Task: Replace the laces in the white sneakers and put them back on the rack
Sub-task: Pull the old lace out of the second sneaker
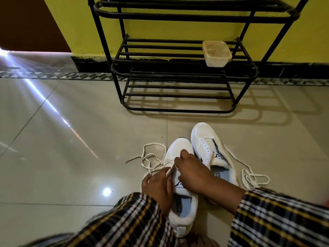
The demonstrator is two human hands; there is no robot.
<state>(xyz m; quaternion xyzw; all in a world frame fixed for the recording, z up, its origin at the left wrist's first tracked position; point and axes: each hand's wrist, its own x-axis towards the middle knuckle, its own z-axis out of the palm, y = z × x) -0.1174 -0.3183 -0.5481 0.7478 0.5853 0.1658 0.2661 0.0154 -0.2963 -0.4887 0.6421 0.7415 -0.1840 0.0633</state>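
Two white sneakers stand side by side on the tiled floor, toes pointing at the rack. Over the left sneaker (179, 148) both hands work. My left hand (158, 186) pinches a cream lace (147, 157) at the eyelets, its loose end looping on the floor to the left. My right hand (192, 172) rests on the tongue and grips the same lace. The right sneaker (204, 139) has bare eyelets, and a second cream lace (249, 173) lies loose on the floor to its right. The black metal shoe rack (178, 109) stands beyond.
A lidded plastic container (216, 53) sits on the rack's middle shelf at the right. The rack backs onto a yellow wall with a black skirting. Bright glare streaks cross the floor at the left. Plaid sleeves fill the bottom of the view.
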